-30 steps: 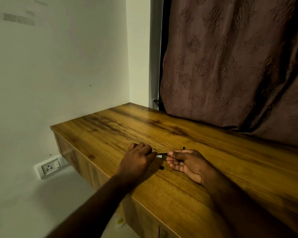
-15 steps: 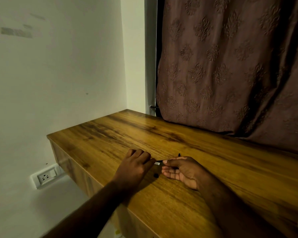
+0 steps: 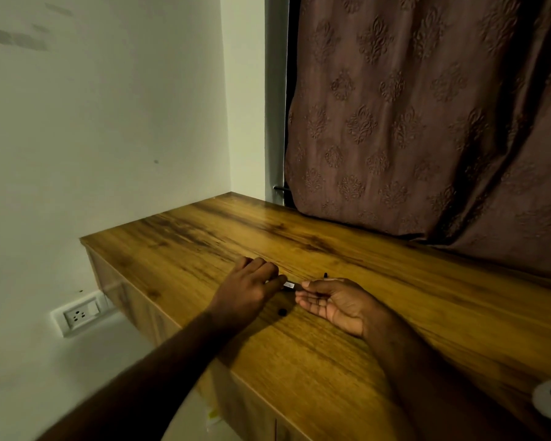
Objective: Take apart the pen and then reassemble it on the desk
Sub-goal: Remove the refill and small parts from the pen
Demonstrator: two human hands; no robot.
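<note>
Silvery and dark, the pen (image 3: pixel 289 284) was held low over the desk (image 3: pixel 204 249), bridging both hands. The left hand (image 3: pixel 248 289), knuckles up and fingers curled, pinched one end. The right hand (image 3: pixel 334 303), palm up, pinched the other end between thumb and forefinger, its remaining fingers relaxed. A small black piece (image 3: pixel 282 311) sat on the wood just nearer than the pen. Far behind the pen hung a brown patterned curtain (image 3: pixel 411 122); well left of the pen and lower, a wall socket (image 3: pixel 80 315). Since half a second before, hands, pen and black piece had kept their places.
</note>
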